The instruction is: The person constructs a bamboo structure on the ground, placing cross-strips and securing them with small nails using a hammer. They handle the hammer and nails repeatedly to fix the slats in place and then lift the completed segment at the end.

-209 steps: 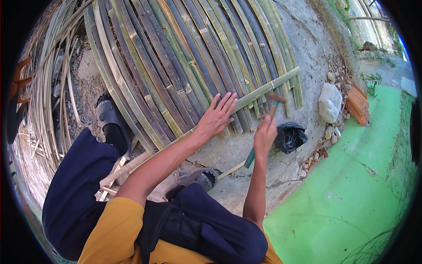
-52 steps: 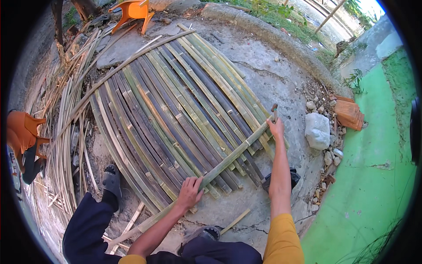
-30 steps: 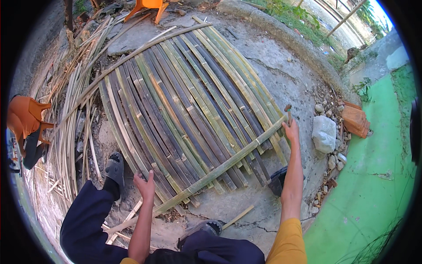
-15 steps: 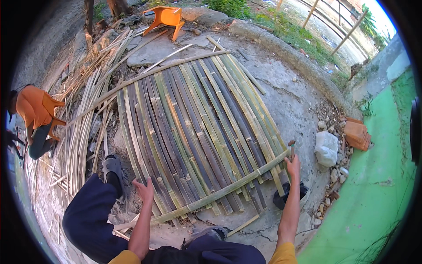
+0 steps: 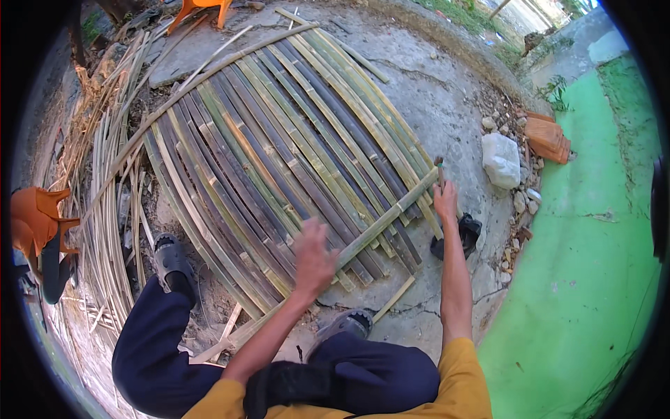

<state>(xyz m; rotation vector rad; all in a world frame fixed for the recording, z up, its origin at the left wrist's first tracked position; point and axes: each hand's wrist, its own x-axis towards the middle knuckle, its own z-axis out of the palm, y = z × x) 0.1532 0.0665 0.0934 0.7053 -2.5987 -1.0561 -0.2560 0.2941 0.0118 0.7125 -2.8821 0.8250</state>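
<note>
from lower left, the bamboo crosspiece (image 5: 388, 218) slanted up rightward to my right hand (image 5: 445, 200), wrapped round a hammer (image 5: 439, 163); my blurred left hand (image 5: 314, 260) spread loosely near its middle.

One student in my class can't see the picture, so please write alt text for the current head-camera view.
A person's right hand grips a hammer near the right end of a bamboo crosspiece laid across split-bamboo slats, while the left hand, motion-blurred, appears over the slats' near ends. A black plastic bag lies nearby.
</note>
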